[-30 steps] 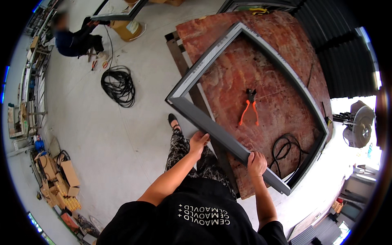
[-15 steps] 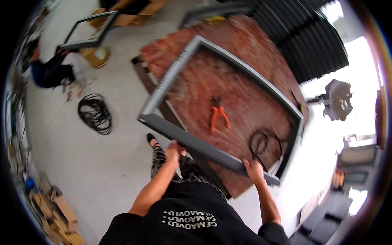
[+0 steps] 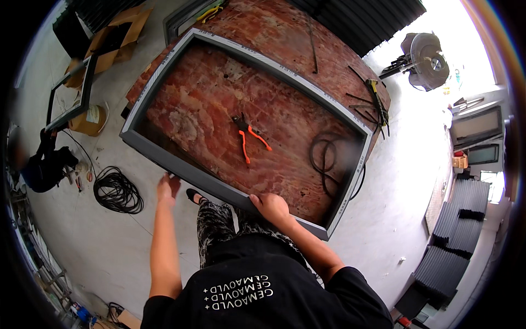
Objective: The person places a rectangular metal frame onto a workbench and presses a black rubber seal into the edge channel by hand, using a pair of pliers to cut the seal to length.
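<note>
A grey rectangular frame (image 3: 205,181) lies tilted over a reddish-brown worktable (image 3: 263,30). My right hand (image 3: 272,208) is closed on its near rail, right of the middle, thumb on top and fingers hidden underneath. Beside the same rail's left part is my left hand (image 3: 167,189), fingers apart and holding nothing; whether it touches the rail is unclear. Within the frame's opening, pliers with orange handles (image 3: 244,129) rest on the tabletop, handles spread. A loop of black rubber-like strip (image 3: 312,156) lies near the frame's right side, passing under it.
Yellow-handled pliers (image 3: 209,13) and thin black strips (image 3: 378,112) lie on the table's far side. Dark corrugated panels (image 3: 356,22) are stacked behind it. A coil of black cord (image 3: 118,189) sits on the floor. At left, a person (image 3: 46,164) crouches near another frame (image 3: 71,93).
My left hand has loosened from the near rail and shifted left. My right hand now grips nearer the rail's middle. The frame sits flatter over the table, and the view has turned.
</note>
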{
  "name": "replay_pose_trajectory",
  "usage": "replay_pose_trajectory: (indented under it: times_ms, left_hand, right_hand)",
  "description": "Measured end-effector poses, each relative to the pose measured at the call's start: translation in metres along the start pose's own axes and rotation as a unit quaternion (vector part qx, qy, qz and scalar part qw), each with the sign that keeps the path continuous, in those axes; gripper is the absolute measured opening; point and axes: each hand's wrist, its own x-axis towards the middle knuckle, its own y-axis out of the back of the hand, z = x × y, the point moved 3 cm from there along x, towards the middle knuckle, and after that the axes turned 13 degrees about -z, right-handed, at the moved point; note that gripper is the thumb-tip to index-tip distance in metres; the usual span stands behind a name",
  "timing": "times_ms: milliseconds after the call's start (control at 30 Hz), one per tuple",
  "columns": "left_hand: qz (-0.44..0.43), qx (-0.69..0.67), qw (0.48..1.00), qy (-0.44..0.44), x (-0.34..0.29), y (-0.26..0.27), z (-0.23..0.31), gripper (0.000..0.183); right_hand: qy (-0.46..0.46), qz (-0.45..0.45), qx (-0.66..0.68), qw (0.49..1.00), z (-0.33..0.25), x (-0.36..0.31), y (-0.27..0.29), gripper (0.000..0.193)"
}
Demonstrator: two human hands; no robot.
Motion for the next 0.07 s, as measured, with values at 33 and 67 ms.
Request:
replay_pose_trajectory:
  times_ms: [33, 67]
  left_hand:
    - [-0.015, -0.029, 0.999, 0.021, -0.0081, -0.004, -0.0189, 0.044]
    - [-0.017, -0.022, 0.999, 0.023, -0.0051, -0.004, -0.0178, 0.044]
  right_hand:
    - [0.015, -0.003, 0.015, 1.0, 0.0023, -0.0011, 0.0001, 0.057]
    - [0.029, -0.006, 0.03, 0.999, 0.0066, 0.0008, 0.0006, 0.056]
